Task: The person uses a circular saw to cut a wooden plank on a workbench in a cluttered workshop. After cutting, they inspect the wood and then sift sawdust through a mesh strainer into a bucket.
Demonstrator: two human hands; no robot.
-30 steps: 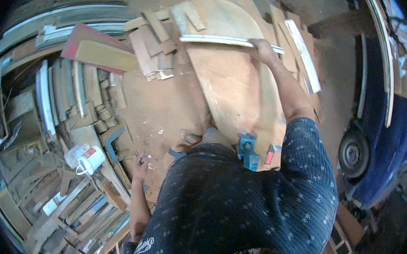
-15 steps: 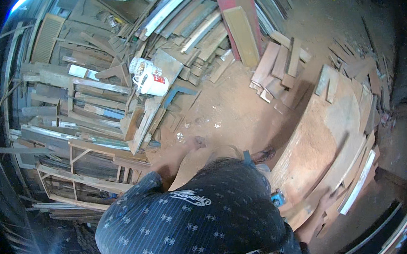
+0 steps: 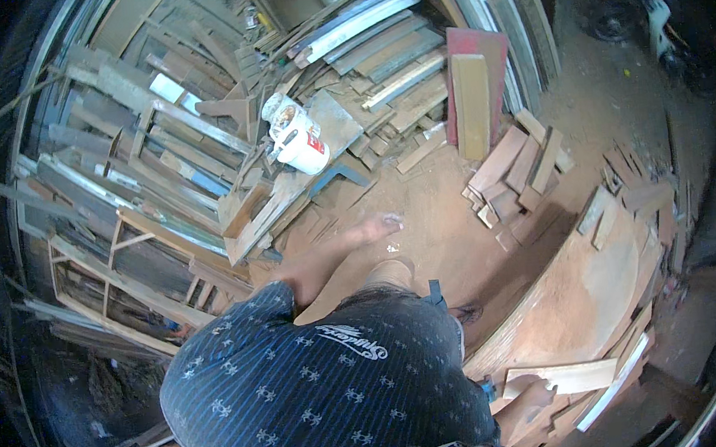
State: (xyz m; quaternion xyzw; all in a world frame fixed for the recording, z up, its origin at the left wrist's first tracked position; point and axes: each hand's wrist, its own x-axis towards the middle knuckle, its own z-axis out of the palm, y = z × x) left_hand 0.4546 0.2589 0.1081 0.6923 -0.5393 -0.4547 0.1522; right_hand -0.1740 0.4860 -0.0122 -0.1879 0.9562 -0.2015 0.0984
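My left hand (image 3: 382,226) reaches out over the dusty ground, fingers loosely curled; whatever they may hold is too small to make out. My right hand (image 3: 536,393) grips a pale wooden strip (image 3: 582,374) lying across the near part of a large curved plywood board (image 3: 577,289). A teal tool (image 3: 488,391) is partly hidden beside my body. Short planks (image 3: 523,166) lie in a loose pile beyond the board.
Dense stacks of timber and frames (image 3: 385,42) fill the left and back. White buckets (image 3: 305,150) stand on a board among them. A red panel (image 3: 494,71) leans with a tan plank. A dark wheeled vehicle (image 3: 656,27) stands at the back right.
My view has turned toward the timber stacks. My left hand has reached forward and upward in view; my right hand, still on a strip, has moved down toward my body.
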